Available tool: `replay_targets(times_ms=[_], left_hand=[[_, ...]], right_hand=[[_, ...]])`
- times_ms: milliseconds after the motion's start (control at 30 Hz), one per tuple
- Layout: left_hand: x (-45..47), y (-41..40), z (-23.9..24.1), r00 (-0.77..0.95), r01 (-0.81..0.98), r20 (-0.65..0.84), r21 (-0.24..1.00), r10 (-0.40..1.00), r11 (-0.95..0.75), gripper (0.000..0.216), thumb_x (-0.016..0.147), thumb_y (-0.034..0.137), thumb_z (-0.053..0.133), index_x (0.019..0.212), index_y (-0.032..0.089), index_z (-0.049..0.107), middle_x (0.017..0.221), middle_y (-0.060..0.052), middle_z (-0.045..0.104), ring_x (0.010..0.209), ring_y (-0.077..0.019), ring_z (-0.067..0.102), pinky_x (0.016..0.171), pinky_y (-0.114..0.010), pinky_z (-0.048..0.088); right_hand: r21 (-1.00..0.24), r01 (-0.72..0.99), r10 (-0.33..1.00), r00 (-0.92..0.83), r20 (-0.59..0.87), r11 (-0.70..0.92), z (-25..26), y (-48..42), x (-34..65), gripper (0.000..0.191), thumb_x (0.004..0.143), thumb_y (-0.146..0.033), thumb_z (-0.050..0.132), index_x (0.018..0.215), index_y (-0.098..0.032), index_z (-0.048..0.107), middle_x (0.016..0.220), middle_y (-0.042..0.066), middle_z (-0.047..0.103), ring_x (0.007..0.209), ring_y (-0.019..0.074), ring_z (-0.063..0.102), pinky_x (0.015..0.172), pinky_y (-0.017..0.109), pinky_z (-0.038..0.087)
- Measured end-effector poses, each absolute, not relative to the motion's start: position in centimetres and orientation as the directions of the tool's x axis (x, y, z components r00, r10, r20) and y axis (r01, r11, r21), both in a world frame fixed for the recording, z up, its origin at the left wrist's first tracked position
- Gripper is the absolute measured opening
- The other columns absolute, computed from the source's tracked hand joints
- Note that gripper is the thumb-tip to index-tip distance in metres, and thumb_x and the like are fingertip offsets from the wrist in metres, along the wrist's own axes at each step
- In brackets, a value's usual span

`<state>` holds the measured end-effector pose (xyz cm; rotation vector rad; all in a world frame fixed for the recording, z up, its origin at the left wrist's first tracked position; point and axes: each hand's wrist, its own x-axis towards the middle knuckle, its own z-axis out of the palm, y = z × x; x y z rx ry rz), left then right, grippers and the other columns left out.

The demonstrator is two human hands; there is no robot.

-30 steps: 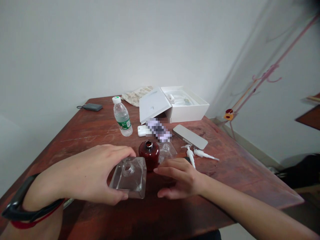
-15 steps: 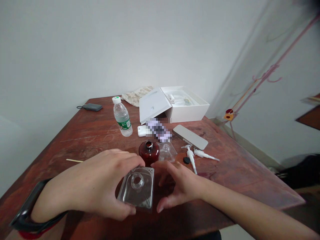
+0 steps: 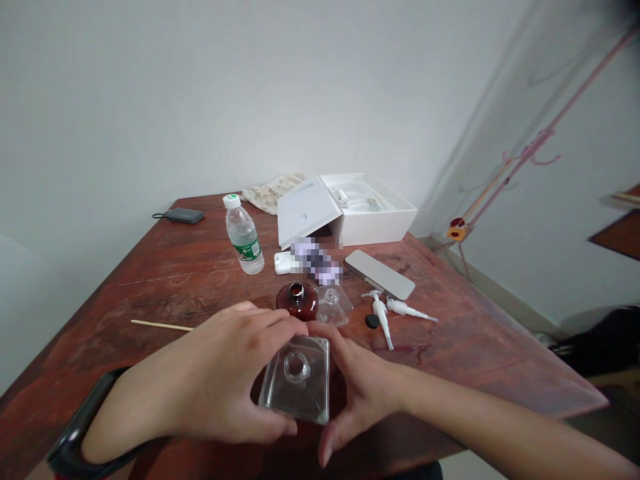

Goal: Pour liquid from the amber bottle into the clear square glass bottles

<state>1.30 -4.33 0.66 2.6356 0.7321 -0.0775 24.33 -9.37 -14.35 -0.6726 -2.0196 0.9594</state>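
Observation:
A clear square glass bottle (image 3: 298, 379) with an open neck stands on the red-brown wooden table (image 3: 190, 280) near its front edge. My left hand (image 3: 225, 380) wraps its left side, thumb at the front and fingers at the back. My right hand (image 3: 360, 387) cups its right side, fingers touching the glass. Just behind stand a dark red round bottle (image 3: 297, 301) and a small clear glass bottle (image 3: 333, 305).
Two white pump nozzles (image 3: 385, 313) and a black cap (image 3: 372, 321) lie to the right. Farther back are a water bottle (image 3: 244, 235), a silver flat case (image 3: 380, 274), an open white box (image 3: 350, 208), a grey device (image 3: 184, 215) and a thin wooden stick (image 3: 160, 325).
The square glass bottle has slid right and slightly nearer under my left hand. My right hand has closed in from the right and now touches its side.

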Motion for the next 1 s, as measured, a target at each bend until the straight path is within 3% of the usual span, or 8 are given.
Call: replay_targets(times_ms=[100, 300, 433, 600, 733, 867, 1000], left_hand=[[1.4, -4.4, 0.7, 0.859, 0.506, -0.141, 0.382, 0.492, -0.774, 0.063, 0.068, 0.043, 0.093, 0.126, 0.031, 0.070, 0.117, 0.000, 0.078, 0.103, -0.0298, 0.074, 0.088, -0.038, 0.055], [1.6, -4.3, 0.4, 0.855, 0.504, -0.111, 0.404, 0.506, -0.763, 0.059, 0.071, 0.045, 0.091, 0.123, 0.029, 0.069, 0.113, 0.000, 0.079, 0.099, -0.0294, 0.075, 0.084, -0.037, 0.054], [1.7, -4.2, 0.3, 0.852, 0.501, -0.097, 0.438, 0.515, -0.746, 0.061, 0.072, 0.048, 0.092, 0.124, 0.028, 0.068, 0.113, -0.001, 0.079, 0.101, -0.0305, 0.076, 0.085, -0.037, 0.054], [1.6, -4.4, -0.1, 0.827, 0.501, -0.020, 0.480, 0.562, -0.720, 0.079, 0.072, 0.052, 0.094, 0.139, 0.030, 0.057, 0.130, -0.002, 0.076, 0.114, -0.0326, 0.075, 0.096, -0.040, 0.056], [1.5, -4.3, -0.4, 0.823, 0.486, 0.000, 0.516, 0.568, -0.705, 0.090, 0.070, 0.063, 0.095, 0.144, 0.032, 0.053, 0.137, -0.003, 0.074, 0.119, -0.0343, 0.074, 0.095, -0.042, 0.058], [1.5, -3.8, -0.4, 0.838, 0.450, 0.011, 0.552, 0.546, -0.702, 0.100, 0.059, 0.067, 0.100, 0.141, 0.031, 0.055, 0.131, -0.002, 0.076, 0.113, -0.0324, 0.076, 0.094, -0.039, 0.057], [1.8, -3.5, -0.4, 0.853, 0.399, 0.057, 0.570, 0.519, -0.718, 0.082, 0.059, 0.062, 0.101, 0.123, 0.028, 0.064, 0.114, 0.002, 0.079, 0.098, -0.0269, 0.077, 0.081, -0.033, 0.055]], right_hand=[[-0.806, 0.085, 0.709, -0.536, 0.458, 0.586, -14.8, -9.3, 24.4, 0.134, 0.057, -0.057, 0.102, 0.160, -0.027, 0.022, 0.146, 0.019, 0.065, 0.129, 0.0360, 0.070, 0.104, 0.045, 0.060], [-0.830, 0.055, 0.750, -0.464, 0.472, 0.555, -17.2, -9.5, 24.6, 0.137, 0.055, -0.055, 0.103, 0.161, -0.026, 0.021, 0.139, 0.018, 0.066, 0.121, 0.0347, 0.072, 0.104, 0.046, 0.057], [-0.837, -0.012, 0.777, -0.366, 0.512, 0.546, -18.5, -9.7, 24.7, 0.123, 0.056, -0.049, 0.102, 0.153, -0.028, 0.030, 0.135, 0.015, 0.065, 0.116, 0.0327, 0.072, 0.101, 0.045, 0.057], [-0.797, -0.061, 0.751, -0.298, 0.589, 0.601, -18.3, -9.6, 24.7, 0.116, 0.061, -0.046, 0.100, 0.152, -0.032, 0.029, 0.132, 0.013, 0.065, 0.115, 0.0324, 0.071, 0.101, 0.047, 0.056], [-0.775, -0.073, 0.731, -0.287, 0.619, 0.628, -17.6, -9.5, 24.7, 0.116, 0.064, -0.047, 0.098, 0.154, -0.034, 0.026, 0.135, 0.013, 0.063, 0.119, 0.0339, 0.070, 0.101, 0.049, 0.057], [-0.751, -0.129, 0.699, -0.292, 0.652, 0.647, -17.1, -9.4, 24.8, 0.113, 0.067, -0.046, 0.096, 0.154, -0.035, 0.026, 0.135, 0.012, 0.062, 0.119, 0.0329, 0.070, 0.100, 0.048, 0.057], [-0.763, -0.178, 0.707, -0.293, 0.644, 0.622, -16.7, -9.5, 24.7, 0.109, 0.070, -0.043, 0.095, 0.155, -0.035, 0.028, 0.133, 0.011, 0.063, 0.117, 0.0315, 0.070, 0.100, 0.046, 0.057]])
